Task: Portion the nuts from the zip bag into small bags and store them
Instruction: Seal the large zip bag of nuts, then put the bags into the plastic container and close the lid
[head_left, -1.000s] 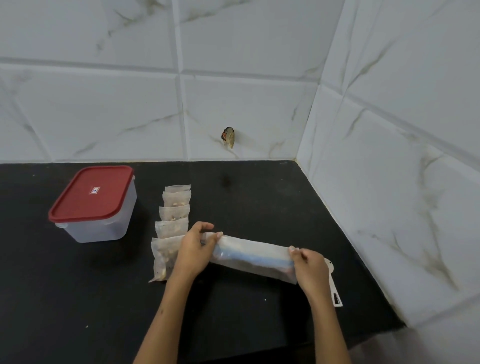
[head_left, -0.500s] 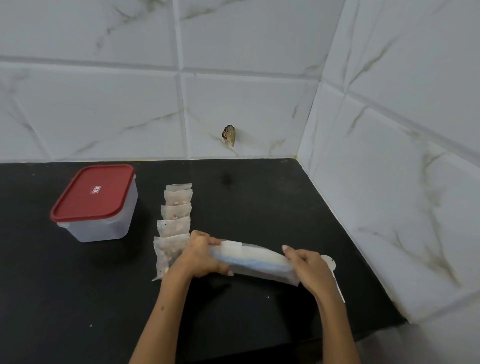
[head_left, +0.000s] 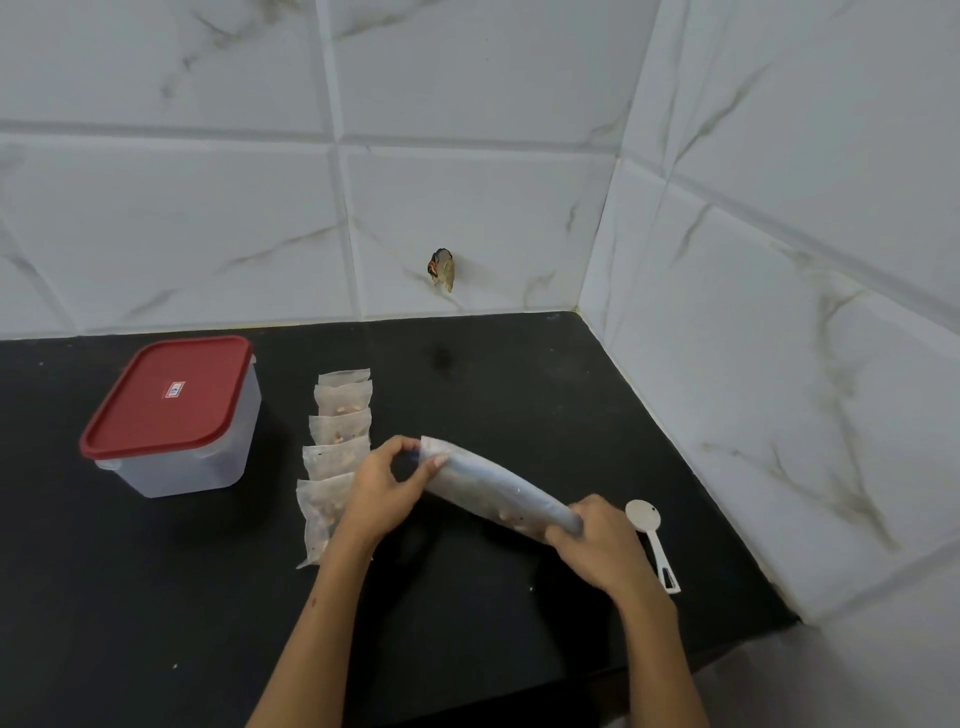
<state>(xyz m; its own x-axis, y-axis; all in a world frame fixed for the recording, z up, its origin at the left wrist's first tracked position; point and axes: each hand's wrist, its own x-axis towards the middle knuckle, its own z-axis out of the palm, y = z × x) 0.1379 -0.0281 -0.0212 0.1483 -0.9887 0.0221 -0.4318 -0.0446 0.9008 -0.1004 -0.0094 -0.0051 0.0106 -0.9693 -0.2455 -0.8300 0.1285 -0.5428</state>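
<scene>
With five filled small bags (head_left: 336, 457) lined up, the zip bag (head_left: 498, 491) is held rolled, left hand (head_left: 382, 486) and right hand (head_left: 597, 540) each clamped on an end. Next, judged: lidded container (head_left: 171, 415) must be opened for storing.

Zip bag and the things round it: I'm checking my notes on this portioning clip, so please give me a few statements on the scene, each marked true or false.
1. Both hands hold the rolled zip bag, the left hand at one end and the right hand at the other. True.
2. The box stands open with its lid beside it. False: the red lid is on the box.
3. The small bags lie in a row between the box and the zip bag. True.
4. The scoop is in the right hand. False: it lies on the counter, right of that hand.
5. The small bags are inside the box. False: they lie on the counter.
</scene>
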